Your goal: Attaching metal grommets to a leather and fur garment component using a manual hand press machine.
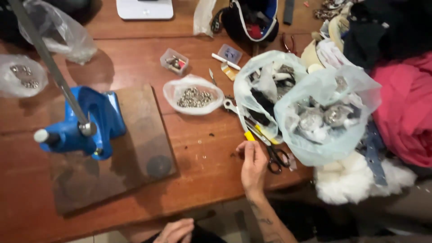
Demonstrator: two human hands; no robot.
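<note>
Counter (198,148): reddish wood, crowded along its far and right sides. Landmark: the blue hand press (85,123), standing on a dark board (135,148) at the left of the counter, its long metal lever (49,63) slanting up and away.

Right of the press, in falling size:
- Pink cloth (407,112), heaped at the far right edge.
- Pale blue plastic bag (326,114), open, holding silvery round pieces and white scraps.
- Clear plastic bag (261,90) touching it on the press side, holding black and white oddments.
- White fluffy stuffing (351,180) below the blue bag, hanging off the counter edge.
- Small clear bag (193,94), nearest the press, mouth open, with a heap of small metal snaps.
- Small clear box (174,60) beyond it, a few small parts inside.
- Black-handled scissors (275,158), partly under the bags.

Right hand (253,165): flat on the counter, fingers reaching to a yellow-handled tool (250,135) at the clear bag's foot; touching, not yet closed round it. Judged step: fetching a tool; the next move calls for a pinch on the yellow handle.

Left hand (175,230): low, below the counter edge, loosely curled, holding nothing visible.
</note>
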